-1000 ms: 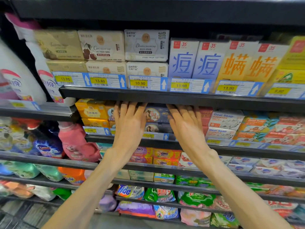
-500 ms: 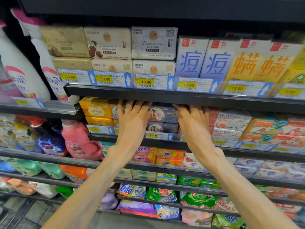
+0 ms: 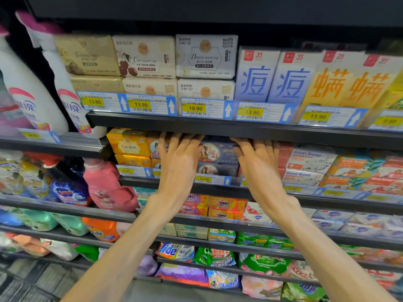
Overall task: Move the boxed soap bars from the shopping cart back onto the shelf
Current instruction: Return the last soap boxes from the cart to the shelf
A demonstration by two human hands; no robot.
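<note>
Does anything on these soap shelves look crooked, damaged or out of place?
Nothing stands out. The dark blue soap boxes sit stacked squarely between the left hand and right hand, and the neighbouring Goat Soap boxes look tidy. No spills or crushed packs show; the picture's edges are blurred.

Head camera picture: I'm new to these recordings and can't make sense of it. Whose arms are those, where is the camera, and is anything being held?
The camera sits on a person's head, looking forward and down, so the two bare arms are the wearer's own. They face a shop shelf stocked with soap. The left hand and right hand reach under that shelf edge, one on each side of a dark blue soap box stacked on another like it. The fingers are spread flat against the boxes; whether they grip anything I cannot tell. Yellow price tags line the shelf edges. Detergent bottles stand to the left. No cart shows.
</note>
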